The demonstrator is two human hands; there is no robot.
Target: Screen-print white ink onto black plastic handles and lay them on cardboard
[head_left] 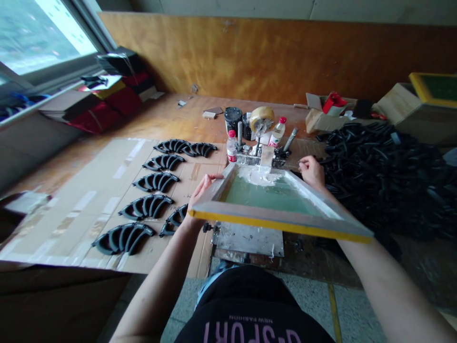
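Observation:
A screen-printing frame (271, 220) with a green mesh (266, 194) tilts up in front of me, its near edge yellow. Pale paste (257, 177) lies along the far end of the mesh, below a squeegee blade (267, 156). My left hand (204, 189) is at the frame's left side with fingers stretched towards its edge; the frame hides part of it. Beyond the right side, my right hand (312, 171) has curled fingers beside the heap of black plastic parts (378, 176); anything within them is unclear. Under the frame sits a metal plate (250, 239).
Curved black ribbed parts (124, 238) lie in rows on cardboard (96, 205) at left. Behind the frame stand red-capped bottles (232, 145), a black tub (233, 118) and a tape roll (262, 119). Cardboard boxes (400, 109) are at back right, stacked boxes (117, 97) by the window.

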